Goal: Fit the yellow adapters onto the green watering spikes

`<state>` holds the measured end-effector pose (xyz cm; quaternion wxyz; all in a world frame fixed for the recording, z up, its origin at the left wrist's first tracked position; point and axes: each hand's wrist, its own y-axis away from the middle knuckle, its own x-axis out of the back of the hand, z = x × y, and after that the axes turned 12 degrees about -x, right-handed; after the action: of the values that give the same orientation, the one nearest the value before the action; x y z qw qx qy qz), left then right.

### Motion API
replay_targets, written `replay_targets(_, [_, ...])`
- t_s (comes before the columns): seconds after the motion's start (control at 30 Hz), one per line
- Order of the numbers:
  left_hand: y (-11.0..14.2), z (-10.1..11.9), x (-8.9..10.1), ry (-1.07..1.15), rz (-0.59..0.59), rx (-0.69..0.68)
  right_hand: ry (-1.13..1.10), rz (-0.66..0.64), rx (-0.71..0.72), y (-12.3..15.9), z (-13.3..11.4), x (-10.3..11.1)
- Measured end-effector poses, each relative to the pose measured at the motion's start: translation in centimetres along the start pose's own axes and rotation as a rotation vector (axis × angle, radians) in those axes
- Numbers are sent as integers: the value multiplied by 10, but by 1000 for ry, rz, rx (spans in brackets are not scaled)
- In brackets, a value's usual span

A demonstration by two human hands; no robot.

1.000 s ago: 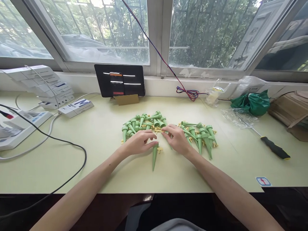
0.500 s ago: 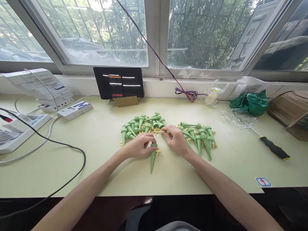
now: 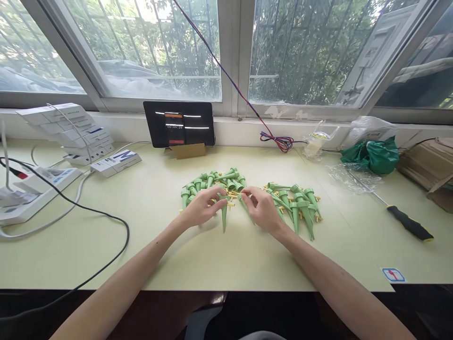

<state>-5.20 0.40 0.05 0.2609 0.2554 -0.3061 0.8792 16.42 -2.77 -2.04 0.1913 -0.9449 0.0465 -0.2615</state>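
My left hand (image 3: 204,208) pinches a green plant watering spike (image 3: 224,221) by its capped top, with the tip pointing toward me. A small yellow T-shaped valve (image 3: 231,204) sticks out beside its cap. My right hand (image 3: 262,211) has thumb and index finger closed on a thin yellow valve piece (image 3: 239,193), partly hidden by the fingertips. Under that hand lies another green spike (image 3: 247,210), mostly covered. Behind my left hand is a heap of green spikes (image 3: 212,178) mixed with yellow valves. To the right of my right hand is a second pile (image 3: 303,205).
A tablet (image 3: 180,125) leans against the sill, a phone timer showing on it. White boxes (image 3: 116,163), a power strip (image 3: 42,196) and a black cable (image 3: 106,216) are left. At right are a screwdriver (image 3: 408,223), green bag (image 3: 371,153) and cardboard box (image 3: 430,163).
My left hand has carried its spike away from me, up toward the heap. My right hand stays at nearly the same spot. The view has shifted slightly.
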Motion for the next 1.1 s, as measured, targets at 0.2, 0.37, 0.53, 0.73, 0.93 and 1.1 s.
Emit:
replay_targets(0.2, [2,-5,-2,97,4,87,-13,-28,41,3,-2,-1])
replay_targets(0.37, [2,-5,-3,131,49,102,-8,-50,58,4,-1,-2])
replay_targets(0.53, [1,-3,-2,148,77,119,2,-66,56,4,-2,-2])
replay_targets(0.73, [2,-4,-3,191,71,125,0,-84,59,4,-1,-3])
replay_targets(0.93, [2,-1,-4,191,71,106,-35,-126,53,5,3,-5])
replay_targets(1.1, [2,2,-4,190,83,105,-73,-157,29,4,1,-4])
